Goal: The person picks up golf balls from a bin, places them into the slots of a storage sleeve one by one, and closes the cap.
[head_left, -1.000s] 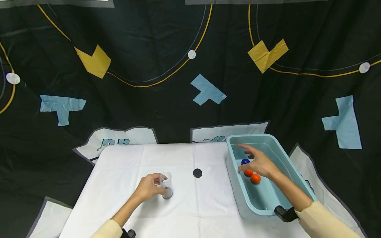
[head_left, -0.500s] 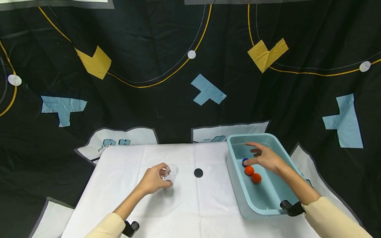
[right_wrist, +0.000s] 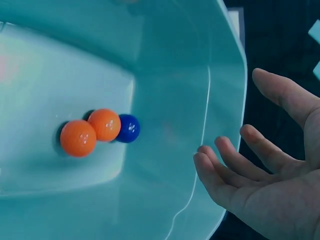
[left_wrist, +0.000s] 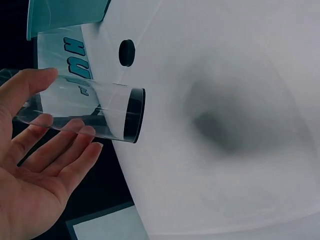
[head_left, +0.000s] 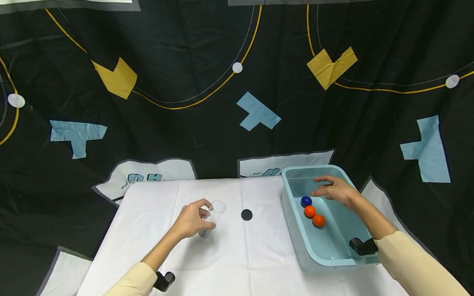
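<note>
Here a clear plastic cylinder with a black base (left_wrist: pixel 112 107) sits between the thumb and fingers of the left hand (head_left: pixel 192 220), which curls round its side and holds it. The cylinder leans in the head view, its rim toward the upper right, and is held over the white-covered tabletop (head_left: pixel 222 263); in the left wrist view its base points toward the cloth, with a dark shadow apart from it. A flat round black disc (head_left: pixel 246 214) lies on the cloth just to the right of the cylinder.

Farther right stands a light blue rectangular plastic bin (head_left: pixel 333 242). The right hand (head_left: pixel 335 191) is over its far part, fingers apart and loosely bent, gripping nothing. Near those fingers, on the bin's floor, a glossy dark blue ball (head_left: pixel 306 201), one orange ball (head_left: pixel 310 211) and a second orange ball (head_left: pixel 319 221) form a slanting row, close together, the blue one farthest from the camera.

Cream sleeves (head_left: pixel 414 263) cover both forearms. Behind the tabletop hangs a black cloth backdrop (head_left: pixel 166 139) bearing yellow curved lines, yellow patches (head_left: pixel 116 78) and pale blue patches (head_left: pixel 259 112).
</note>
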Demonstrator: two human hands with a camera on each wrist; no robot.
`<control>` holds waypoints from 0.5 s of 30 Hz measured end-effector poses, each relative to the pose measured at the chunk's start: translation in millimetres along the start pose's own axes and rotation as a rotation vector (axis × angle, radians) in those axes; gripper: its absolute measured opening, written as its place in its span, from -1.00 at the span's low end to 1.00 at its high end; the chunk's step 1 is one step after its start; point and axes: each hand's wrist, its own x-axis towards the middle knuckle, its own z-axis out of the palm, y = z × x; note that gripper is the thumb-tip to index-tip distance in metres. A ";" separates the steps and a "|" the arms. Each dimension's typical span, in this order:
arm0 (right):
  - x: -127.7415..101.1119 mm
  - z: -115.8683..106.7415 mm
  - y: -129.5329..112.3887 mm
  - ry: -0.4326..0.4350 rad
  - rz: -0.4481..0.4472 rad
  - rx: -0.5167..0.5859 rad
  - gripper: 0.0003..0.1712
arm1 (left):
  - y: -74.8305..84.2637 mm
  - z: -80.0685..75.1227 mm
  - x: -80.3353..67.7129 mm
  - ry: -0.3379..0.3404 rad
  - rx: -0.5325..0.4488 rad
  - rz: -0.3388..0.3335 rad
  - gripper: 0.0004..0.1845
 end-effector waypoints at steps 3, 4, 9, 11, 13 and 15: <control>4.2 -5.1 6.1 -0.018 0.036 0.026 -0.14 | 0.7 -0.7 -0.2 -0.005 -0.002 0.010 -0.56; 5.4 -6.6 8.0 -0.024 0.049 0.034 -0.14 | 1.0 -1.0 -0.3 -0.006 -0.004 0.012 -0.56; 12.7 -12.4 18.5 -0.081 0.118 0.077 -0.11 | 3.7 -2.2 -0.2 -0.015 -0.008 0.028 -0.57; 16.5 -13.7 24.4 -0.105 0.152 0.098 -0.15 | 4.5 -2.0 0.1 -0.023 -0.002 0.034 -0.57; 21.0 -14.4 30.8 -0.125 0.186 0.119 -0.22 | 5.1 -1.9 0.4 -0.029 0.010 0.039 -0.57; 25.8 -14.3 37.3 -0.132 0.220 0.131 -0.27 | 5.1 -2.1 1.0 -0.029 0.018 0.043 -0.57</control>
